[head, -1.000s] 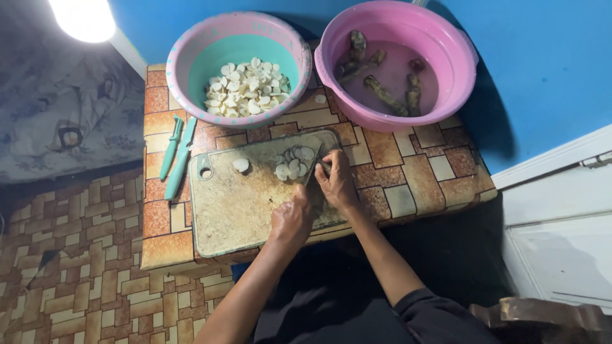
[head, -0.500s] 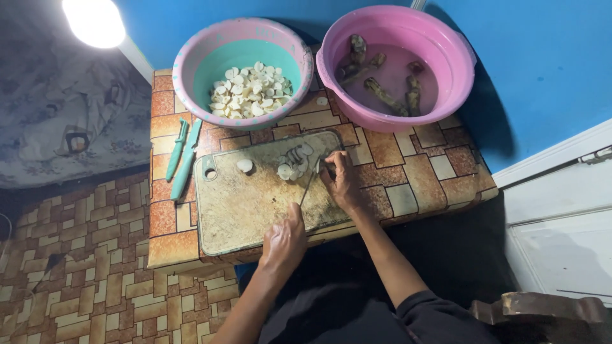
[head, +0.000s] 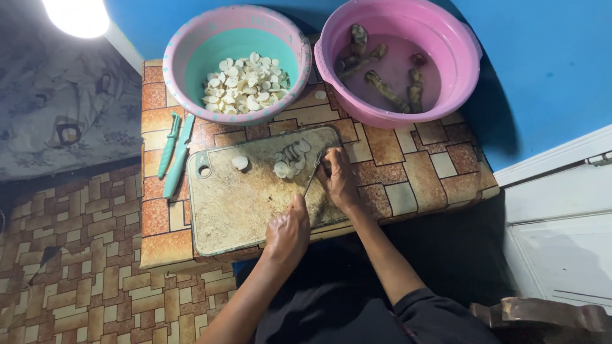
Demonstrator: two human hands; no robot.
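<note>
On one cutting board, left hand gripping one knife, right hand pinning slices, two basins behind.

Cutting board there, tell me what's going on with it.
A person is slicing something pale on the worn cutting board. The left hand holds a knife, its blade toward a small pile of slices. The right hand rests on the board beside that pile. A teal-lined bowl behind holds many more slices, a pink basin holds dark unpeeled pieces in water, and two teal-handled knives lie left of the board.
</note>
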